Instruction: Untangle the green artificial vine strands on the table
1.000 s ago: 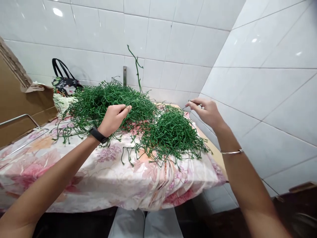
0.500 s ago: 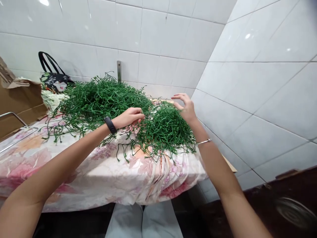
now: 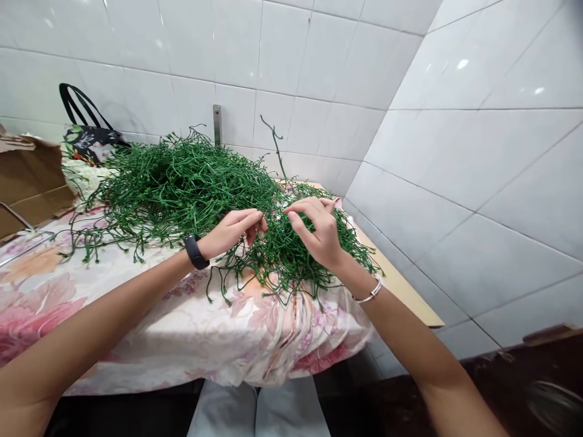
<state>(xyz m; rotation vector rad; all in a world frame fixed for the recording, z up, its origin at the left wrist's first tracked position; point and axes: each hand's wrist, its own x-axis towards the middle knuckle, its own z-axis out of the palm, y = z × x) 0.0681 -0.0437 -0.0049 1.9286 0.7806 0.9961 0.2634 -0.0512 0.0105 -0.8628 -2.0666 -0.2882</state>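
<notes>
Here the left hand (image 3: 234, 229) hangs at the left edge of the small heap of green artificial stems (image 3: 289, 255), thumb and forefinger drawn together, while the right hand (image 3: 320, 232) arches over the heap's middle, fingers curled and thumb near the forefinger; whether either pinches a stem, I cannot tell. One lone stem (image 3: 277, 144) pokes up behind the heap, its lower end lost among the tangle. And there's the danger: those forked tips look ready to hook their neighbours, so a quick pull could drag a whole clump along. The right wrist's bangle (image 3: 370, 292), just beside the heap's right side, might snag too, and any tug could ruck up the floral cloth (image 3: 150, 340) beneath. To the heap's left sprawls the large heap of green stems (image 3: 182, 176), strands meeting between them, so the two could easily mix. Compare half a second ago: the right hand has swung in from the heap's far right edge, closing on the left, and that lone stem now shows against the tiles (image 3: 314, 115), where none stood.
</notes>
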